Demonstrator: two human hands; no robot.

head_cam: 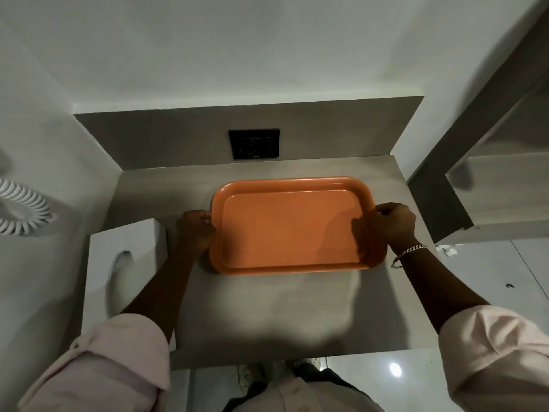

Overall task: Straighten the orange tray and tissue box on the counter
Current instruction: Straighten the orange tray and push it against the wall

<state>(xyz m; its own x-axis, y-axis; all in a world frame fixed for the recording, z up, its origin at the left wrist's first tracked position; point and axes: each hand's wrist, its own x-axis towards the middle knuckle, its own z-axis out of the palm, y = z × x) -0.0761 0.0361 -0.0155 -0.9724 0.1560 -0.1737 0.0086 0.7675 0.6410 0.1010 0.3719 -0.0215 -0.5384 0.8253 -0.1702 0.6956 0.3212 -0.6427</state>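
Head view shows you gripping the orange tray (292,230) by its two short ends: your left hand (194,230) is closed on the rim at nine o'clock and your right hand (395,223) is closed on the rim at three o'clock. The tray lies flat on the desk (267,316), toward the back, just below the dark wall socket (254,143) at twelve o'clock, and it sits slightly skewed to the desk's edges. The white tissue box (124,269) stands at the desk's left edge, around eight o'clock from the tray, close beside your left forearm and apart from the tray itself. The tray looks like empty, rigid plastic, so expect it to be light and stiff, and probably slick on this smooth surface; a small twist from both ends should turn it without lifting. Keep your hold on the raised rim, where it is easiest to grasp. The box is likely light too; take it by its long sides.
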